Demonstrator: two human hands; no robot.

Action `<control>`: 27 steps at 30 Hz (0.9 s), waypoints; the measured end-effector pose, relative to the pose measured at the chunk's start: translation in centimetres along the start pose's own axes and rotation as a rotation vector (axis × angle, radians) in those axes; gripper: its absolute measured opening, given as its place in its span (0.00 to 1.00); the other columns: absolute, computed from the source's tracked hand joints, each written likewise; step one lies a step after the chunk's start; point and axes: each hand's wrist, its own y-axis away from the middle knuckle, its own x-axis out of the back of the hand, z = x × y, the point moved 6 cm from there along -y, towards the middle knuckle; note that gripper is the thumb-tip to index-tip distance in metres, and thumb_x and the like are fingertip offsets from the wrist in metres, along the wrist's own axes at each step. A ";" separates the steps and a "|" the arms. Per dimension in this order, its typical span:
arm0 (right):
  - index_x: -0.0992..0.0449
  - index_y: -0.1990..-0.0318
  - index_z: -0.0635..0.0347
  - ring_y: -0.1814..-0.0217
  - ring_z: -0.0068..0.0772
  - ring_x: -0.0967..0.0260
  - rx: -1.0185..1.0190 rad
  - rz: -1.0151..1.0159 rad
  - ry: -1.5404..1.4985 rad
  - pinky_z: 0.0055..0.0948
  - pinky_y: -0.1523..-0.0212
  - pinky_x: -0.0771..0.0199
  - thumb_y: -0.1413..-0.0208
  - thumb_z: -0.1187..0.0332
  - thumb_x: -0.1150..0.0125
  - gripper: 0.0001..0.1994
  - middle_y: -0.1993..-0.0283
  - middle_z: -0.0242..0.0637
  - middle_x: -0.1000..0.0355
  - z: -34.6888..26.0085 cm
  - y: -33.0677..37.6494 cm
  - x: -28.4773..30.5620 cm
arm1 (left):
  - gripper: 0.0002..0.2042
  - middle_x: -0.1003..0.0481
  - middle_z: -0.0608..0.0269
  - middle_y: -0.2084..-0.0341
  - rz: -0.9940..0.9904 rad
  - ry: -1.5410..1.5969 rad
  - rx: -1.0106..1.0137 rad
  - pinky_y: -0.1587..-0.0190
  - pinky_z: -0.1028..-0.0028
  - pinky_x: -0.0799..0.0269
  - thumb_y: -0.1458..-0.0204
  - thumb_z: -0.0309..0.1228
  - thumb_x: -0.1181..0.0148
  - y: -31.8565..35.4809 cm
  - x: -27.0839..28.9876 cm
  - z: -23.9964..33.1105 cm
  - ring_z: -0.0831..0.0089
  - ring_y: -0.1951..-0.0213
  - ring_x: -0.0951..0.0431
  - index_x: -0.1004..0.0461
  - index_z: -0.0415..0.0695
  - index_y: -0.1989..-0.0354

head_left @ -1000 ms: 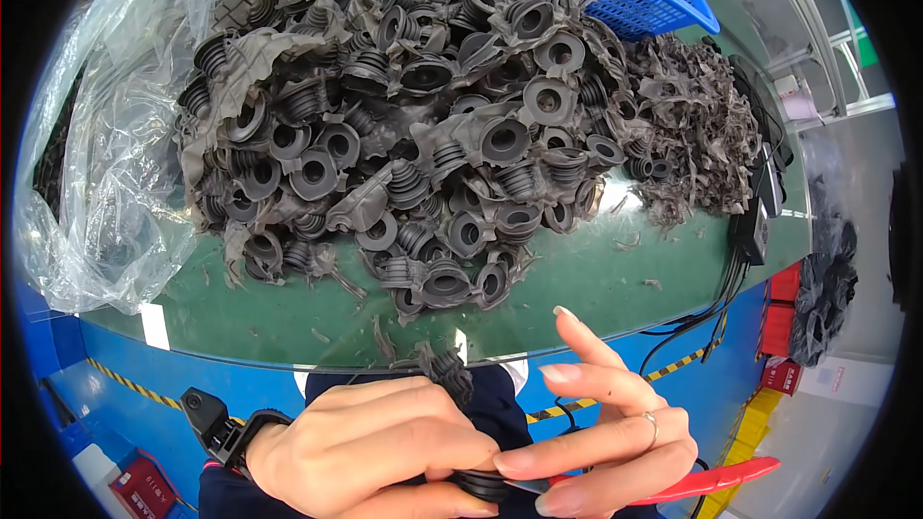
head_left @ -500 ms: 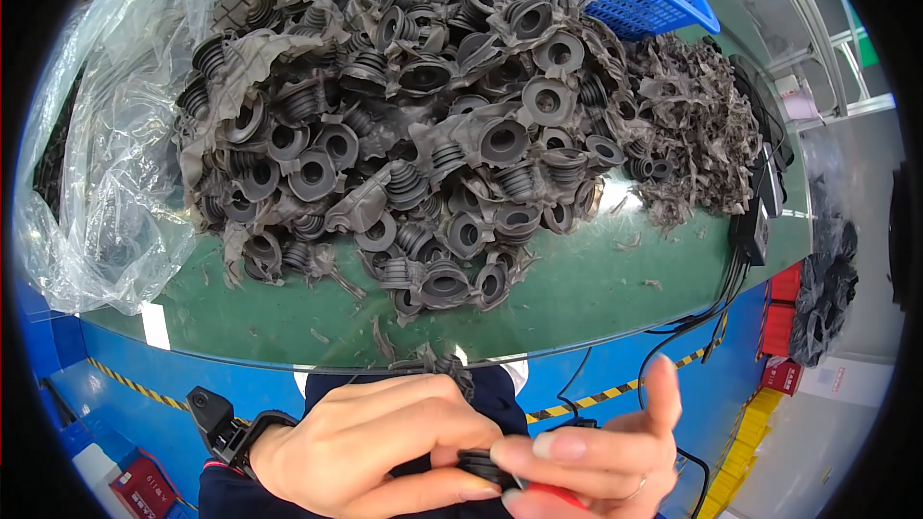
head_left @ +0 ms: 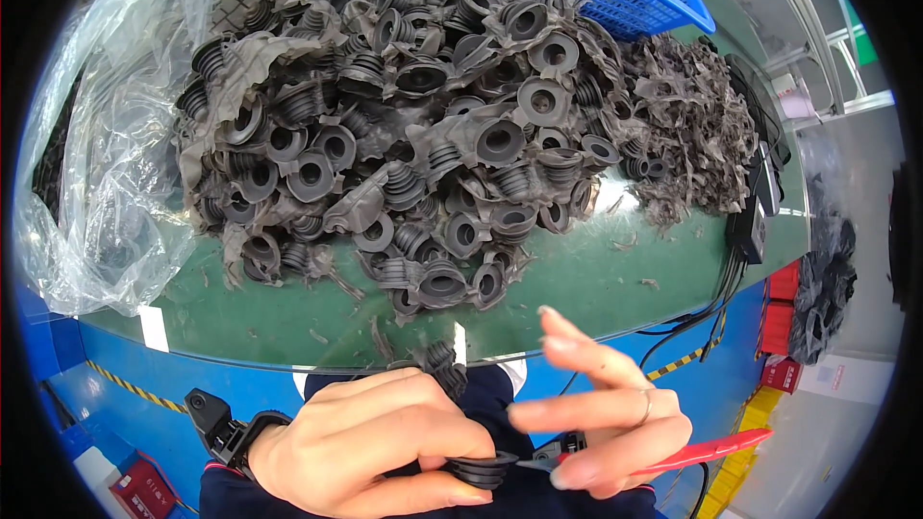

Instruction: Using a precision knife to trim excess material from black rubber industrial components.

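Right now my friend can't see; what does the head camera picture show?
The left hand pinches a black ribbed part, and the right hand holds a red-handled tool, its tip close by. Beyond them, a heap of grey ribbed parts sits on a green table, clear plastic at its left, a blue basket behind.

One left hand point(head_left: 370, 447) and one right hand point(head_left: 611, 423) are showing, making two hands. One rubber bellows point(head_left: 478, 470) and one red-handled tool point(head_left: 707, 450) are being held, while one ring point(head_left: 646, 407) and one black wrist device point(head_left: 219, 431) are being worn. One green bench point(head_left: 577, 274) is carrying one big heap of bellows point(head_left: 404, 187), dozens overlapping too much for an exact count, one smaller pile of scraps point(head_left: 687, 125), one blue basket point(head_left: 639, 2) and one clear plastic bag point(head_left: 125, 163).
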 end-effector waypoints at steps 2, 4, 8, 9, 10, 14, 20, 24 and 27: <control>0.33 0.68 0.60 0.43 0.56 0.49 -0.007 -0.018 -0.056 0.60 0.45 0.55 0.46 0.65 0.55 0.08 0.64 0.49 0.30 0.4 0.0 -0.5 | 0.14 0.30 0.64 0.82 0.034 -0.008 -0.003 0.82 0.81 0.41 0.67 0.32 0.33 0.2 0.0 -0.2 0.77 0.84 0.33 0.29 0.38 0.75; 0.33 0.67 0.60 0.42 0.54 0.49 0.013 0.005 -0.073 0.60 0.44 0.56 0.46 0.66 0.55 0.08 0.64 0.47 0.29 0.4 0.3 -0.8 | 0.14 0.30 0.64 0.82 0.065 -0.012 -0.011 0.82 0.81 0.41 0.68 0.31 0.32 0.2 0.1 -0.2 0.77 0.84 0.33 0.29 0.38 0.75; 0.33 0.66 0.60 0.42 0.51 0.48 -0.010 0.024 -0.060 0.59 0.44 0.55 0.46 0.66 0.54 0.08 0.64 0.44 0.29 0.3 0.4 -0.5 | 0.15 0.30 0.64 0.82 0.038 -0.038 -0.040 0.83 0.81 0.41 0.69 0.31 0.32 0.1 0.0 0.0 0.77 0.84 0.33 0.29 0.38 0.75; 0.33 0.66 0.60 0.42 0.51 0.48 -0.011 0.006 -0.045 0.58 0.44 0.55 0.46 0.66 0.54 0.08 0.64 0.43 0.29 0.3 0.4 -0.6 | 0.15 0.30 0.63 0.81 0.034 -0.045 -0.035 0.83 0.81 0.41 0.69 0.31 0.32 0.1 0.0 -0.1 0.77 0.84 0.33 0.29 0.38 0.75; 0.33 0.66 0.60 0.42 0.51 0.48 -0.011 0.005 -0.046 0.58 0.44 0.55 0.46 0.66 0.54 0.08 0.64 0.43 0.29 0.4 0.4 -0.6 | 0.15 0.30 0.63 0.81 0.035 -0.045 -0.034 0.83 0.81 0.41 0.69 0.31 0.32 0.1 0.0 -0.1 0.77 0.84 0.33 0.29 0.38 0.75; 0.33 0.66 0.60 0.43 0.51 0.48 0.034 0.014 -0.032 0.58 0.44 0.55 0.46 0.66 0.53 0.08 0.64 0.42 0.29 0.6 0.5 -0.6 | 0.14 0.30 0.63 0.81 0.017 -0.020 -0.040 0.83 0.81 0.41 0.68 0.30 0.32 -0.1 0.1 -0.3 0.77 0.84 0.33 0.29 0.38 0.75; 0.32 0.66 0.61 0.43 0.51 0.48 0.006 -0.008 0.019 0.59 0.44 0.55 0.47 0.66 0.53 0.08 0.64 0.42 0.28 0.0 0.0 -0.5 | 0.14 0.30 0.64 0.82 0.008 -0.023 -0.035 0.83 0.81 0.41 0.68 0.30 0.33 -0.1 -0.1 -0.2 0.77 0.84 0.33 0.29 0.38 0.74; 0.30 0.69 0.58 0.44 0.47 0.45 -0.016 -0.058 0.131 0.59 0.44 0.54 0.48 0.65 0.51 0.07 0.64 0.38 0.28 -0.2 -0.2 -0.6 | 0.13 0.30 0.63 0.81 0.040 -0.057 -0.018 0.83 0.82 0.41 0.65 0.31 0.34 0.2 0.0 -0.2 0.77 0.84 0.33 0.30 0.37 0.74; 0.29 0.71 0.54 0.45 0.42 0.44 0.138 0.056 0.415 0.58 0.44 0.54 0.50 0.64 0.50 0.06 0.65 0.34 0.27 -0.3 0.2 -1.4 | 0.12 0.30 0.62 0.81 0.035 -0.042 0.064 0.84 0.82 0.42 0.62 0.32 0.36 0.3 0.4 -0.9 0.79 0.85 0.34 0.30 0.37 0.74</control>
